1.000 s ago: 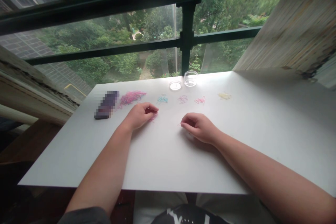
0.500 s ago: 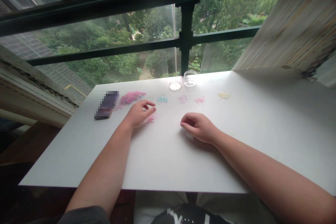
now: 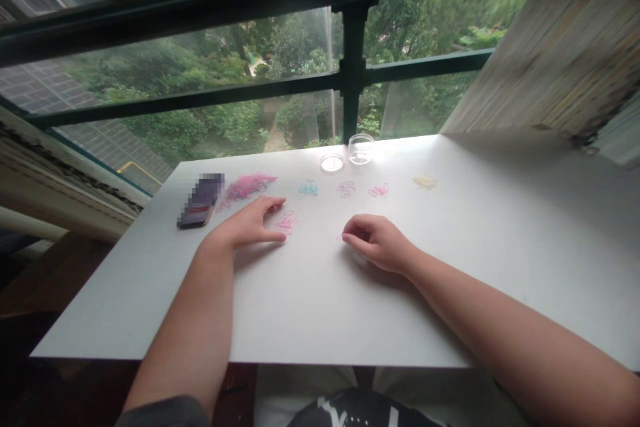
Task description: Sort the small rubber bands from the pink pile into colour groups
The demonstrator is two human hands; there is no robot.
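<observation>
My left hand (image 3: 255, 221) is open, thumb and fingers spread around the left side of a small pink pile (image 3: 287, 221) of thin loops on the white table. Nothing shows between its fingers. My right hand (image 3: 377, 242) rests on the table with thumb and forefinger pinched on a tiny pinkish loop, which barely shows at the fingertips. Behind the hands lie a large pink and purple pile (image 3: 250, 185), a teal pile (image 3: 309, 189), a lilac pile (image 3: 346, 189), a pink-red pile (image 3: 379, 190) and a pale yellow pile (image 3: 425, 181).
A phone (image 3: 201, 201), partly pixelated, lies at the table's left. Near the window edge stand a clear round container (image 3: 361, 149) and a clear lid (image 3: 332, 163). A curtain (image 3: 520, 60) hangs at the right. The white table (image 3: 310, 327) reaches the person's lap.
My left hand has moved left and slightly down, and its thumb and fingers have spread apart, uncovering the small pink pile. My right hand has stayed in place.
</observation>
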